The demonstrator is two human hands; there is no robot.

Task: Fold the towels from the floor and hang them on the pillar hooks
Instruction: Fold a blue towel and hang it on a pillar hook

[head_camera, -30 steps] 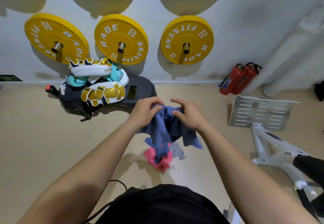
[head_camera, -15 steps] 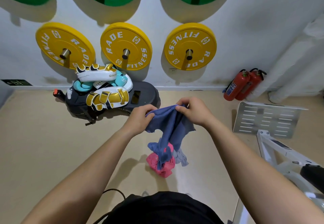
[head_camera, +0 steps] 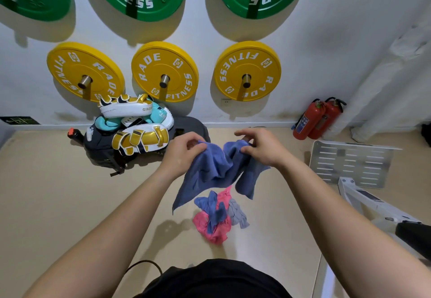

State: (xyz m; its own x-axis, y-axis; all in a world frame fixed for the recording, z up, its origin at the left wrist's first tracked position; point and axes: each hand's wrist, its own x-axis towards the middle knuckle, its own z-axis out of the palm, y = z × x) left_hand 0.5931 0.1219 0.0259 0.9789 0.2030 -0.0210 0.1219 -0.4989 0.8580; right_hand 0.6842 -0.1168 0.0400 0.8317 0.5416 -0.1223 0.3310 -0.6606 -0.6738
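A blue towel [head_camera: 210, 172] hangs in the air between both hands, sagging in the middle. My left hand [head_camera: 184, 151] grips its left upper edge. My right hand [head_camera: 261, 146] pinches the right upper edge, some fingers lifted. Below it on the beige floor lies a heap of towels: a pink one [head_camera: 218, 227], a blue one [head_camera: 211, 207] and a grey one [head_camera: 238, 213], crumpled together. No pillar hooks are in view.
Boxing pads [head_camera: 137, 134] are stacked on a dark bag against the wall at left. Two red fire extinguishers [head_camera: 317, 120] stand at right. A white perforated metal plate [head_camera: 349, 162] on a white frame sits on the floor at right. Yellow and green weight plates hang on the wall.
My hands have drawn apart, spreading the blue towel wider. It now hangs clear above the heap, and the view has tilted up toward the wall.
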